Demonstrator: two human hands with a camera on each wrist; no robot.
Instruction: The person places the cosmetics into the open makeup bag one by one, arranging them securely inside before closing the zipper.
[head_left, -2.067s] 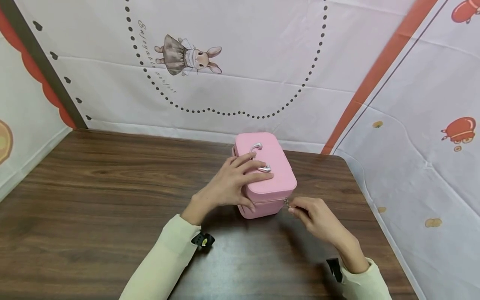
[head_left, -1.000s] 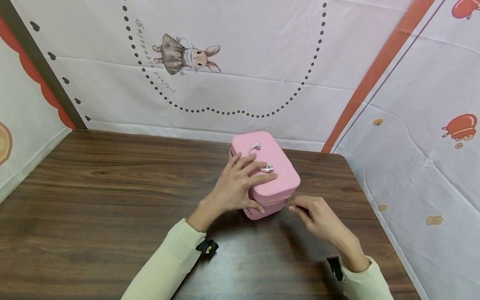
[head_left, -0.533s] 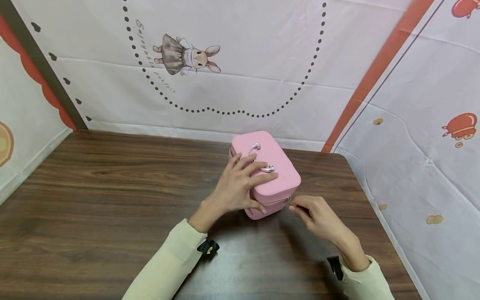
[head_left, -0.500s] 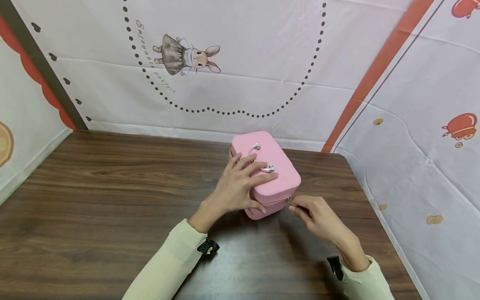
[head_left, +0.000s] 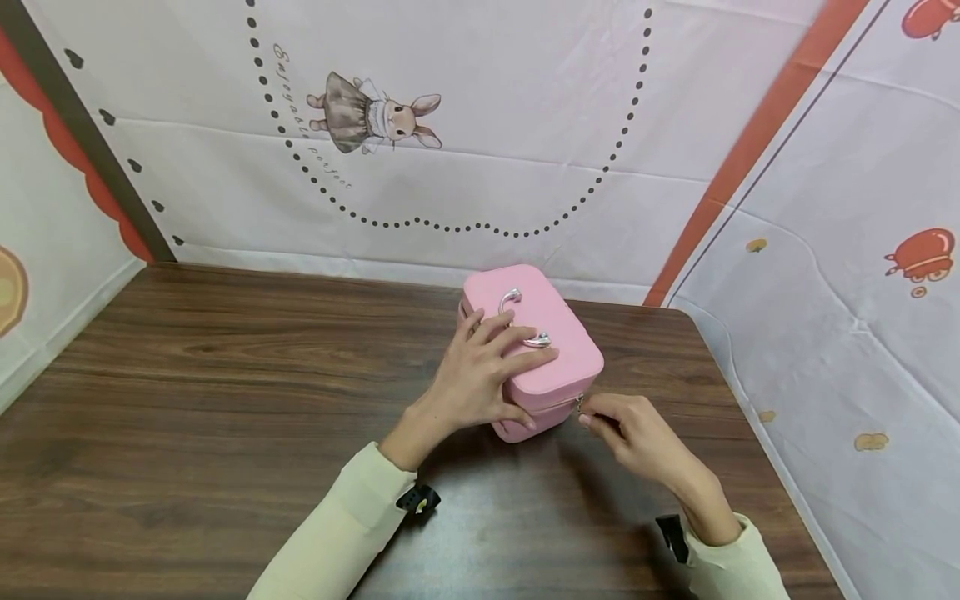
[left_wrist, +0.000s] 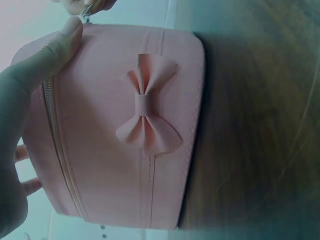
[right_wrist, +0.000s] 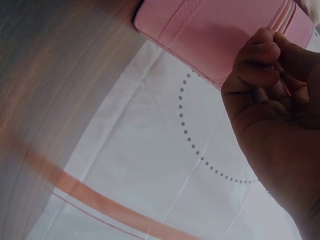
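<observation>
A pink zippered case (head_left: 564,346) with a silver handle (head_left: 511,297) on its lid stands toward the back of the table. My left hand (head_left: 474,373) holds it, fingers spread over the lid and handle, thumb down on the side. In the left wrist view the thumb (left_wrist: 50,57) crosses the zipper (left_wrist: 59,135) above a pink bow (left_wrist: 145,105). At the case's near right corner, my right hand (head_left: 637,437) pinches the small metal zipper pull (head_left: 579,403) between thumb and forefinger. The right wrist view shows its curled fingers hiding most of the pull.
The dark wood table (head_left: 225,417) extends to the left and in front of the case. A white printed cloth (head_left: 480,117) hangs close behind it, and another cloth wall (head_left: 840,333) borders the table's right edge.
Since the earliest frame the case has turned slightly and its near end has shifted right, the left hand moving with it. The right hand stays at the zipper pull, almost still.
</observation>
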